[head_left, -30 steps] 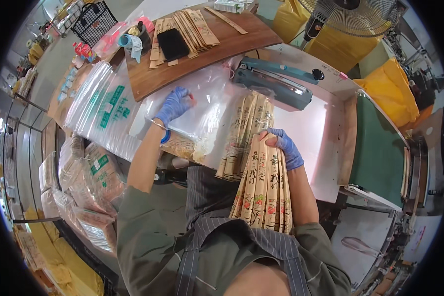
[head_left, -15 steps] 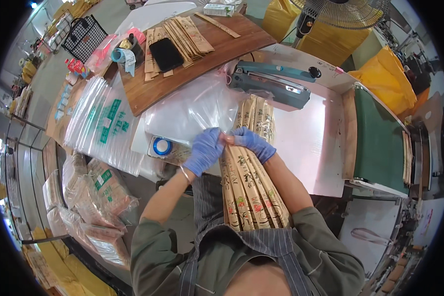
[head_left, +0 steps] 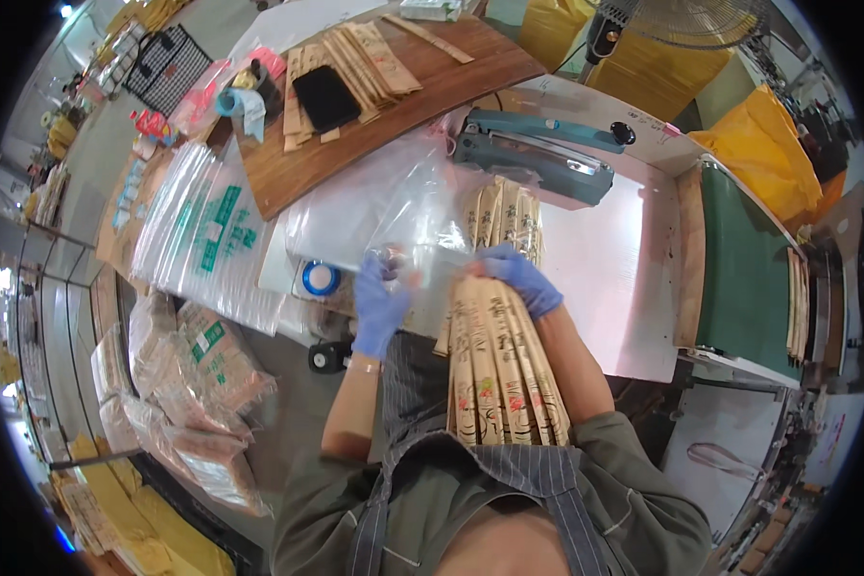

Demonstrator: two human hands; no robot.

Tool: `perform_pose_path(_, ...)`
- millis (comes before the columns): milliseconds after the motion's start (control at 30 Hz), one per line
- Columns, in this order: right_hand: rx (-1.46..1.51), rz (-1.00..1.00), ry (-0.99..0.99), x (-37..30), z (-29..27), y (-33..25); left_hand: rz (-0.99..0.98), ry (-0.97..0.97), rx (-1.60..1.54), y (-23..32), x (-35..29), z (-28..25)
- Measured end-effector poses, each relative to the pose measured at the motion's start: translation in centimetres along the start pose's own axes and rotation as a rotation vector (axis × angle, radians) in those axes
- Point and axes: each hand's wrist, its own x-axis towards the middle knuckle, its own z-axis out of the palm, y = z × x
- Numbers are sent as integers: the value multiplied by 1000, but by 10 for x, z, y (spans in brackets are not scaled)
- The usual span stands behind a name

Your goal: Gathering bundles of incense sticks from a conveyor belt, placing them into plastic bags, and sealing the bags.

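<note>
My left hand (head_left: 381,305), in a blue glove with bare fingertips, is closed on the edge of a clear plastic bag (head_left: 415,216). The bag's edge stretches across to my right hand (head_left: 520,278), gloved alike, whose fingers are closed on it just above a bundle of long, narrow brown paper sleeves (head_left: 499,365). These sleeves stand fanned out against my apron, printed with dark writing and small flowers. Their top ends are partly hidden by my right hand and the film. More such sleeves in a clear wrapper (head_left: 504,216) lie just beyond my hands.
A teal hand sealer (head_left: 538,158) sits behind the wrapped sleeves. On a brown board (head_left: 432,82) lie loose sleeves and a black phone (head_left: 325,99). To the left are stacked clear bags (head_left: 187,226), a blue-rimmed round container (head_left: 319,278) and filled packs (head_left: 216,355). A fan (head_left: 686,21) stands far right.
My hands, close together before, have moved apart, the left to the left and lower. The bag's edge is now spread between them. The sleeve bundle has shifted slightly right in view.
</note>
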Motion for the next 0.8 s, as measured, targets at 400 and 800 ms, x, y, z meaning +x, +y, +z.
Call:
perform_pose_path(400,-35,-225,-221,-7,38,26,530,-304,488,58,-79,-23)
perform_pose_path(800,293,-127,789,-161,-68,75,812,-429,395,94,-92,178)
